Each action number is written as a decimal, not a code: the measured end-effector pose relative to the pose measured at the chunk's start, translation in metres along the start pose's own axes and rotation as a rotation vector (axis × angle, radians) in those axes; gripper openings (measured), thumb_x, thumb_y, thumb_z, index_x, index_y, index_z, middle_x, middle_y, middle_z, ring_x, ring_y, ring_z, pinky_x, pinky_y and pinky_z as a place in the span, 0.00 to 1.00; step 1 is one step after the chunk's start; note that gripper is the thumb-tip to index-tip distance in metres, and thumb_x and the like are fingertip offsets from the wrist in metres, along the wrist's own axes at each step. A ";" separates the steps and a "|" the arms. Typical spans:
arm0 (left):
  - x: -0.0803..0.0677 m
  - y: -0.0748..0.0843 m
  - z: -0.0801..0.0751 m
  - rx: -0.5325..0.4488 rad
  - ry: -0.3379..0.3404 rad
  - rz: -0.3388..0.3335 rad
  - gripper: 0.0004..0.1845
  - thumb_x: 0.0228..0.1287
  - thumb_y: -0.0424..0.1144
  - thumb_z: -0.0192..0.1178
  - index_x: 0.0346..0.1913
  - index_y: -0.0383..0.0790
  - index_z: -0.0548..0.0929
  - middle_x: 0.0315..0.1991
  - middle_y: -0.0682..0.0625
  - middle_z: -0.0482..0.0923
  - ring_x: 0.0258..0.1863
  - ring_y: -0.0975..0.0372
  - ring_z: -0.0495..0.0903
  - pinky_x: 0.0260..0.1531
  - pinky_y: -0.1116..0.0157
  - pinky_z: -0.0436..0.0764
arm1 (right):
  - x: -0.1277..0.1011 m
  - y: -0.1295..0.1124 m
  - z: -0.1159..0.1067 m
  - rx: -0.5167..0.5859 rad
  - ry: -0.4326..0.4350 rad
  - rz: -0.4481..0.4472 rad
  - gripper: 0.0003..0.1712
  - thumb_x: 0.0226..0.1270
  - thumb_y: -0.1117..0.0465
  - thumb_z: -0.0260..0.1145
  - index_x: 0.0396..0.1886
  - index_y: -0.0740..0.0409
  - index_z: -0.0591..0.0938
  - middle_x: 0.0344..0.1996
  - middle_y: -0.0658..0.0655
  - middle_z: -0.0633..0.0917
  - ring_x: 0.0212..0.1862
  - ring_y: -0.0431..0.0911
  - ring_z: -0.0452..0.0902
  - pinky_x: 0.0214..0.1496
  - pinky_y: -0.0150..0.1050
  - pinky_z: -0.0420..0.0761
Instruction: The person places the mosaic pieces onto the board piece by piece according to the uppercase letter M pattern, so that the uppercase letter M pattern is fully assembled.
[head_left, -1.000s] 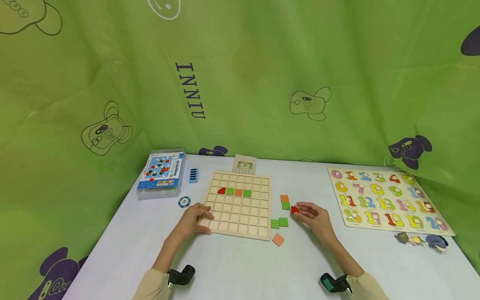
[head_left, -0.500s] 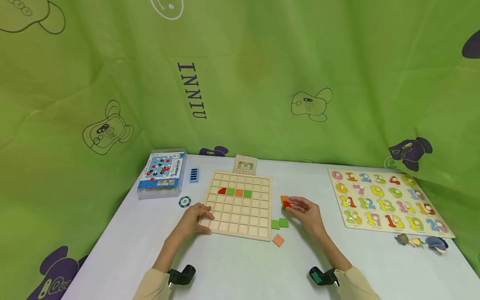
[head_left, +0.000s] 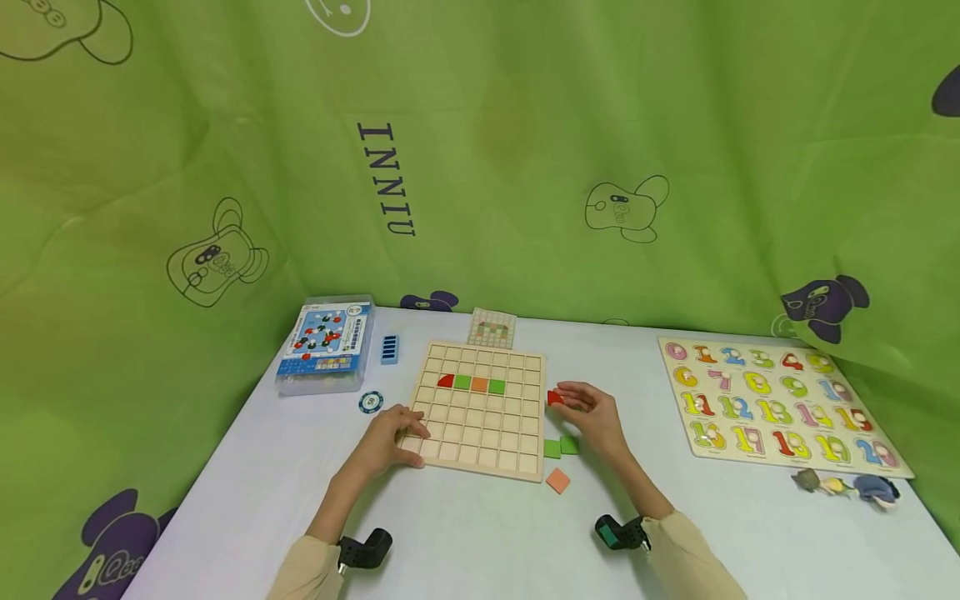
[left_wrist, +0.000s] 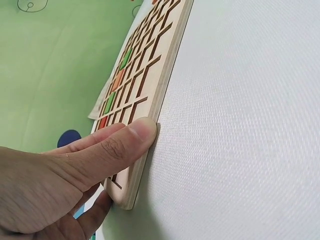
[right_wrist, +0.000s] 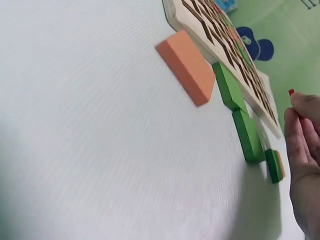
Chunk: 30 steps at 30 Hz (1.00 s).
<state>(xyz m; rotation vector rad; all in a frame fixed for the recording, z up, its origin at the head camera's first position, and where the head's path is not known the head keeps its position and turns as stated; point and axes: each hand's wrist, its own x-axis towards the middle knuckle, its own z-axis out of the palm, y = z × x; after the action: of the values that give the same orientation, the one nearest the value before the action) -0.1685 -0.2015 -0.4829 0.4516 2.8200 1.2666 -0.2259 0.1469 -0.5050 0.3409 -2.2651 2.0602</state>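
Note:
My left hand (head_left: pixel 386 440) grips the near left corner of a wooden grid board (head_left: pixel 480 454), its thumb (left_wrist: pixel 120 147) on the front edge and fingers on the left side. One row of the board bears a red piece with a curved side (head_left: pixel 446 381), a green tile (head_left: pixel 462 382), an orange tile (head_left: pixel 479 384) and another green tile (head_left: pixel 497 387). Just right of the board, my right hand (head_left: pixel 596 417) pinches a second red piece (head_left: pixel 554 398) between thumb and fingers. The right wrist view shows only a bit of that red piece (right_wrist: pixel 291 92) at the fingertips.
Two green tiles (head_left: pixel 569 445) and an orange tile (head_left: pixel 558 481) lie by the board's right edge. Behind it is a pattern card (head_left: pixel 492 328). A boxed set (head_left: pixel 324 346), blue block (head_left: pixel 389 350) and round chip (head_left: pixel 371 402) stand left; a number puzzle (head_left: pixel 780 400) and small figures (head_left: pixel 843 483) lie right.
My right hand has moved left with the red piece, towards the board's right edge, passing over the orange and green tiles there. My left hand has stayed on the board's corner.

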 end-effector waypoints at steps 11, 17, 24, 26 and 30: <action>0.000 0.001 0.000 0.005 0.004 0.005 0.18 0.33 0.30 0.78 0.33 0.35 0.85 0.48 0.36 0.78 0.47 0.46 0.75 0.46 0.56 0.76 | 0.018 -0.001 0.025 -0.043 -0.014 0.015 0.21 0.54 0.74 0.71 0.49 0.76 0.79 0.44 0.71 0.83 0.42 0.50 0.82 0.43 0.25 0.80; 0.000 0.000 0.000 0.015 0.004 -0.003 0.18 0.33 0.30 0.78 0.33 0.35 0.85 0.48 0.37 0.78 0.47 0.46 0.75 0.48 0.55 0.76 | 0.026 -0.001 0.039 -0.115 -0.011 0.035 0.21 0.54 0.70 0.72 0.48 0.72 0.81 0.42 0.67 0.85 0.44 0.54 0.81 0.42 0.25 0.80; 0.000 0.000 0.000 0.017 -0.002 -0.002 0.17 0.34 0.31 0.78 0.34 0.35 0.85 0.48 0.37 0.78 0.47 0.46 0.75 0.48 0.54 0.76 | 0.031 -0.002 0.053 -0.232 0.024 0.013 0.18 0.51 0.71 0.74 0.43 0.69 0.83 0.38 0.64 0.86 0.38 0.52 0.82 0.38 0.29 0.81; 0.000 0.000 0.000 0.015 -0.004 -0.001 0.17 0.35 0.30 0.77 0.34 0.35 0.85 0.47 0.37 0.78 0.47 0.46 0.75 0.47 0.54 0.76 | 0.032 -0.002 0.056 -0.234 0.024 0.007 0.18 0.51 0.73 0.73 0.44 0.71 0.82 0.38 0.66 0.86 0.38 0.54 0.82 0.38 0.31 0.82; 0.000 0.001 -0.001 0.010 -0.005 -0.002 0.17 0.35 0.30 0.77 0.34 0.35 0.85 0.47 0.37 0.78 0.47 0.46 0.75 0.47 0.54 0.77 | 0.031 -0.002 0.061 -0.249 0.018 -0.018 0.17 0.51 0.76 0.72 0.43 0.74 0.81 0.37 0.68 0.85 0.37 0.56 0.81 0.38 0.36 0.83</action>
<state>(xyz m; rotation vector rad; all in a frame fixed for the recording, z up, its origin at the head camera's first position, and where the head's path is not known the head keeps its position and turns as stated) -0.1681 -0.2014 -0.4818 0.4516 2.8227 1.2501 -0.2498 0.0828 -0.5031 0.3236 -2.4601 1.7369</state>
